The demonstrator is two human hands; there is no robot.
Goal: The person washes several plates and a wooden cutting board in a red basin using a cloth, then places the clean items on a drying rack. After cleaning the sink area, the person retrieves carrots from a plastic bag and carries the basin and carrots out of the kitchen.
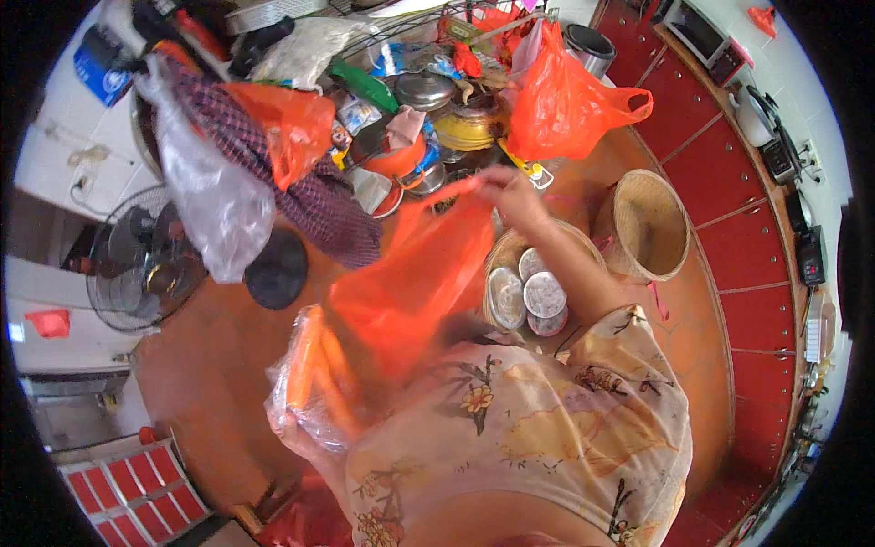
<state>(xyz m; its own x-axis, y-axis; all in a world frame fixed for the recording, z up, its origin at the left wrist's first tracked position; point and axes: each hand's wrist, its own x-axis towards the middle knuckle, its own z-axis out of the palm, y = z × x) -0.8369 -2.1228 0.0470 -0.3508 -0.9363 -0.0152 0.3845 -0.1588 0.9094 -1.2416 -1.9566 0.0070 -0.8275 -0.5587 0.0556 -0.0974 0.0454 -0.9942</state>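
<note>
My left hand (pixel 290 427) grips a clear plastic bag (pixel 318 432) from below. Several carrots (pixel 305 362) show through its film, partly blurred. My right hand (pixel 509 195) is raised in front of me, its fingers pinching the handle of a red plastic bag (pixel 417 277). The bag stretches down from those fingers towards my chest, beside the carrots. I cannot see inside it. Beneath my right forearm stands a woven basket (pixel 574 239) holding several round metal-topped cans or lids (pixel 545 294).
An upright woven basket (pixel 653 225) stands on the tiled floor to the right, before red cabinets (pixel 738 243). Ahead, a cluttered rack holds pots, a lidded pan (pixel 424 91) and another red bag (pixel 564 102). A pedestal fan (pixel 140 260) and a hanging clear bag (pixel 219 205) are left.
</note>
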